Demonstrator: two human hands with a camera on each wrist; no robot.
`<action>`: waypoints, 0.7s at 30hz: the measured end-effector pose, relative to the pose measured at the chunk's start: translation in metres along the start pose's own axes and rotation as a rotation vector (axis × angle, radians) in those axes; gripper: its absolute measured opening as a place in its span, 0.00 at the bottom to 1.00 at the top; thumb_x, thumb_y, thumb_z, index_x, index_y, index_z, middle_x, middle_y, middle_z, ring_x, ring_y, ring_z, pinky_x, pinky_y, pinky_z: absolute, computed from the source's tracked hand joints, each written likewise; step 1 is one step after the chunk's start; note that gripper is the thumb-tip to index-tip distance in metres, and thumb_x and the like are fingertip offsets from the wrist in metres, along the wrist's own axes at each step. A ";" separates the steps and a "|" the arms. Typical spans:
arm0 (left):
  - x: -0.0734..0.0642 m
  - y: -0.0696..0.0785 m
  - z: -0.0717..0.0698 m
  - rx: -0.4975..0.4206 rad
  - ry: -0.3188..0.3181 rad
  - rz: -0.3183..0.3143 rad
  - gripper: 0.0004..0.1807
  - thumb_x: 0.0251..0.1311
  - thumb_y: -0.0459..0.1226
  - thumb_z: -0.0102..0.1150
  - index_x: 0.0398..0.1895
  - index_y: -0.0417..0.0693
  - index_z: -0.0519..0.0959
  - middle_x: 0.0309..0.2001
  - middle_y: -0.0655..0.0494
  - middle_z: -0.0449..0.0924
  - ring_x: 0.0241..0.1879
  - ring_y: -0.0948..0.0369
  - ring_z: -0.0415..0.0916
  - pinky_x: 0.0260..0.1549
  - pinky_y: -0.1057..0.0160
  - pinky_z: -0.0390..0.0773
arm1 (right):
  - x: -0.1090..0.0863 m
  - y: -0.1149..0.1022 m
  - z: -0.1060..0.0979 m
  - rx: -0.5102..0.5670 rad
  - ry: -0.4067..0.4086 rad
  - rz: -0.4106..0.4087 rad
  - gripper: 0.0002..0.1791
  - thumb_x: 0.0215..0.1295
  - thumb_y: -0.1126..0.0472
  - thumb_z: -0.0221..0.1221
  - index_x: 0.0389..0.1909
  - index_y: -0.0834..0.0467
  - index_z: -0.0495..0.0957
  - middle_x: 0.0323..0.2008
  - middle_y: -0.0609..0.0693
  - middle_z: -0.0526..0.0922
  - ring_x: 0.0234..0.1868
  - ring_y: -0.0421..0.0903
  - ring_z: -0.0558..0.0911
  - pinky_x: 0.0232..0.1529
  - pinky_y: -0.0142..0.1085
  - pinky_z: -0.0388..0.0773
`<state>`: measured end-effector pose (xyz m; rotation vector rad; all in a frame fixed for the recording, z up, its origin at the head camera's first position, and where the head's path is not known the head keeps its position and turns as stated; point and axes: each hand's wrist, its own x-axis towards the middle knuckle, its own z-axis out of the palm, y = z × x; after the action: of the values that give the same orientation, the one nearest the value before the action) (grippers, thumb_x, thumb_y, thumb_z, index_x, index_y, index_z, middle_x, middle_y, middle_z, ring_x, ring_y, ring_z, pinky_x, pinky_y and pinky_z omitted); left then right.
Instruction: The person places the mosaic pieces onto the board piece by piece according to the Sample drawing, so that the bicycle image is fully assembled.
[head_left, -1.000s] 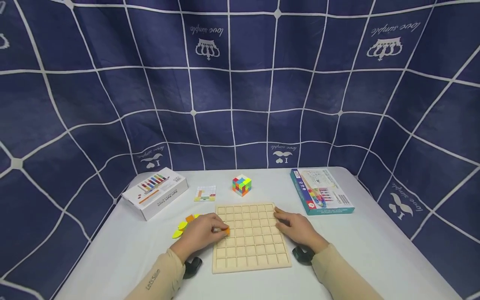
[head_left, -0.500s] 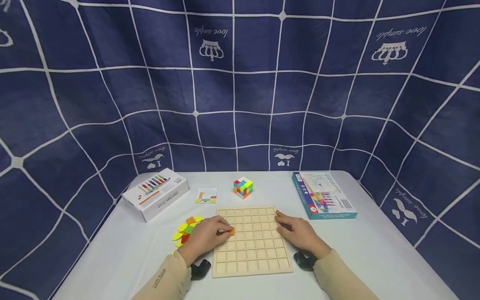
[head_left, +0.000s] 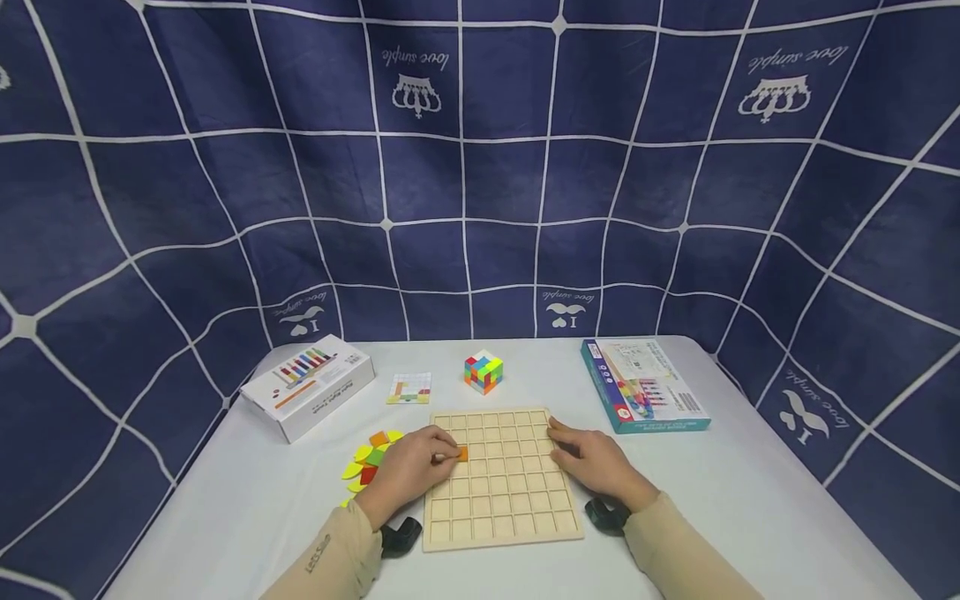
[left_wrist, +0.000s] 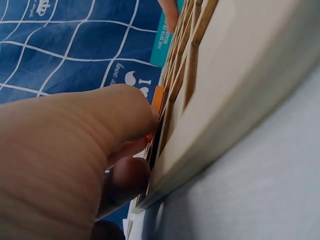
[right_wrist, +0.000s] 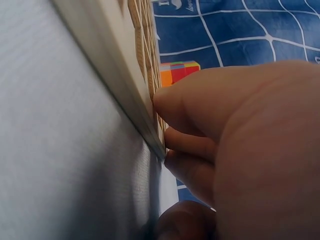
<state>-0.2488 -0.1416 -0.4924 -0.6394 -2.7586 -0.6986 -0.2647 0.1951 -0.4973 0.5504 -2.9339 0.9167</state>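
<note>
An orange square tile (head_left: 462,454) is pinched in my left hand (head_left: 411,465), between thumb and fingers, close over the left part of a wooden grid board (head_left: 504,527). In the left wrist view the orange tile (left_wrist: 158,98) stands out past the thumb, partly hidden by it, right at the board's grooves. My right hand (head_left: 592,457) rests on the board's right edge with relaxed fingers. The right wrist view has its thumb (right_wrist: 175,102) at the grid face and the other fingertips at the board's edge.
Yellow, green, red and orange tiles (head_left: 375,457) lie left of the board, partly behind the left hand. Behind the board are a small pattern card (head_left: 409,388) and a puzzle cube (head_left: 483,372). A white box (head_left: 309,386) stands back left, a teal-edged box (head_left: 645,384) back right.
My left hand has carried the orange tile slightly right, farther over the board's left columns, uncovering more of the loose tiles. The right hand stays at the board's edge.
</note>
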 end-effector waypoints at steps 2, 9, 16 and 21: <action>0.000 0.001 0.000 -0.032 0.001 -0.033 0.08 0.59 0.40 0.72 0.41 0.59 0.92 0.43 0.71 0.83 0.41 0.68 0.80 0.38 0.66 0.79 | 0.000 -0.001 -0.001 0.000 -0.005 0.001 0.26 0.72 0.51 0.63 0.68 0.53 0.77 0.73 0.43 0.71 0.73 0.53 0.72 0.71 0.54 0.68; 0.003 0.003 -0.001 -0.127 0.000 -0.112 0.07 0.59 0.40 0.72 0.40 0.58 0.92 0.41 0.70 0.81 0.32 0.70 0.74 0.30 0.70 0.74 | 0.000 0.000 -0.002 -0.012 -0.001 -0.010 0.26 0.71 0.52 0.64 0.67 0.53 0.78 0.73 0.44 0.71 0.72 0.54 0.73 0.69 0.54 0.69; 0.004 -0.001 0.002 -0.129 0.016 -0.126 0.06 0.59 0.40 0.74 0.39 0.61 0.92 0.40 0.71 0.82 0.30 0.71 0.71 0.29 0.70 0.72 | 0.001 0.002 -0.002 -0.001 -0.008 -0.003 0.26 0.71 0.50 0.63 0.68 0.53 0.78 0.73 0.43 0.71 0.72 0.53 0.73 0.70 0.53 0.68; 0.005 -0.002 -0.001 -0.157 0.042 -0.159 0.06 0.59 0.43 0.73 0.40 0.61 0.92 0.40 0.70 0.83 0.33 0.70 0.73 0.32 0.68 0.74 | 0.001 0.002 -0.001 0.005 -0.001 -0.001 0.25 0.71 0.51 0.63 0.67 0.52 0.78 0.73 0.43 0.71 0.72 0.53 0.73 0.70 0.54 0.68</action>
<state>-0.2537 -0.1423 -0.4909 -0.4323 -2.7569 -0.9585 -0.2665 0.1963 -0.4973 0.5533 -2.9327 0.9237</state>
